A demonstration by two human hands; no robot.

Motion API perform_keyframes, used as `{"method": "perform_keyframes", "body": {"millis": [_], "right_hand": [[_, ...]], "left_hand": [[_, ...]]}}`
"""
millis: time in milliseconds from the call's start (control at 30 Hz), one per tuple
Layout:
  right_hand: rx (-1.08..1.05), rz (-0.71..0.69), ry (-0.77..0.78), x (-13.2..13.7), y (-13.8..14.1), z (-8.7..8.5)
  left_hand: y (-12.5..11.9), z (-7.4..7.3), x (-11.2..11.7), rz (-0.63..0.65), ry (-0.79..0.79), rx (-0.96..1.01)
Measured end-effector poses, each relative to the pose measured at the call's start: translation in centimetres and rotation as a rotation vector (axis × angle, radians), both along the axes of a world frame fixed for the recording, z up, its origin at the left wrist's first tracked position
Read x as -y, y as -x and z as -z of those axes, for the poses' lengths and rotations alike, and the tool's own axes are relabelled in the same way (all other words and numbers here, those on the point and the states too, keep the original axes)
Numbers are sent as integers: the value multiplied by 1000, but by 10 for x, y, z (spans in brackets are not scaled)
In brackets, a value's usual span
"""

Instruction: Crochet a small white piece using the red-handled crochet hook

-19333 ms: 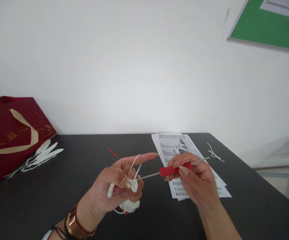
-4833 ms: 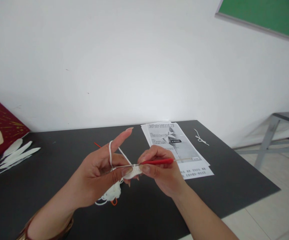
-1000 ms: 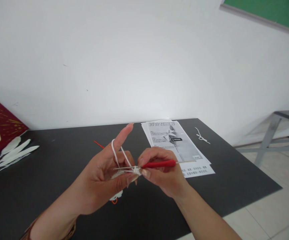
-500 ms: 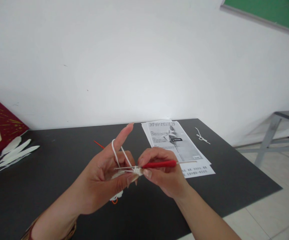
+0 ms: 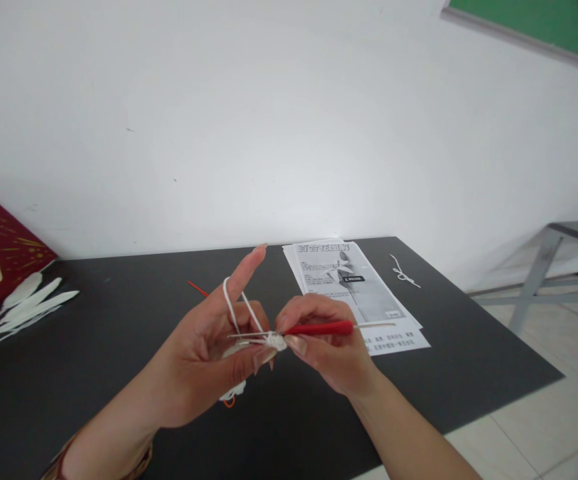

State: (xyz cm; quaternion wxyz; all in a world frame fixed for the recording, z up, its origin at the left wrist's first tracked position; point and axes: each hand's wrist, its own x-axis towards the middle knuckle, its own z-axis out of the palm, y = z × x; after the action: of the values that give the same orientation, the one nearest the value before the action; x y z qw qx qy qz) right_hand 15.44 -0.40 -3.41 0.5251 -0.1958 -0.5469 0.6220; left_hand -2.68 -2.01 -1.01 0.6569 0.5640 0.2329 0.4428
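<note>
Where the table (image 5: 119, 320) runs to the far left of the red-handled hook (image 5: 323, 327), a maroon bag (image 5: 11, 247) stands at the white wall (image 5: 249, 127), partly cut off by the view edge. Also far left of the hook, in front of the bag, white petal-shaped pieces (image 5: 39, 300) lie fanned, their loose strands trailing left. Nearer the hook, on its left and beyond it, lies a slim orange tool (image 5: 197, 288), partly covered by the left hand (image 5: 199, 353). The left grip is pinched, thumb against fingers, on a small white crocheted piece (image 5: 277, 341), located at the left end of the hook's handle. The left index finger extends away, with white yarn (image 5: 253, 311) looped around it and running down to the hook's shank. Below and left of the hook, a yarn bundle (image 5: 233, 391) shows beneath the left hand, with an orange loop (image 5: 229, 403) at its lower edge. The right hand (image 5: 336, 363) has its grip closed on the hook handle between thumb and fingers; the hook lies nearly level. Beyond and right of the hook lie printed sheets (image 5: 373, 287), then a knotted yarn scrap (image 5: 403, 272). Far right of the hook, a grey-framed stool (image 5: 543, 267) stands on the tiled floor (image 5: 533, 393).
</note>
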Motion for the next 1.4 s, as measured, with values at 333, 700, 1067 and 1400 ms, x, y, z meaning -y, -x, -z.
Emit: {"method": "perform_keyframes", "body": {"millis": [333,700,1067,1400], "right_hand": [[54,69,-15,-1,3,-3],[48,48,-16,-1,1,3],[36,66,-36,-1,2,0],[-41,-8,7,-2,2,3]], "left_hand": [[-2,0,0,-20,-19,3],[-1,0,-1,25,14,27],[-3,1,0,-8,0,19],[3,0,-3,-75,1,-32]]}}
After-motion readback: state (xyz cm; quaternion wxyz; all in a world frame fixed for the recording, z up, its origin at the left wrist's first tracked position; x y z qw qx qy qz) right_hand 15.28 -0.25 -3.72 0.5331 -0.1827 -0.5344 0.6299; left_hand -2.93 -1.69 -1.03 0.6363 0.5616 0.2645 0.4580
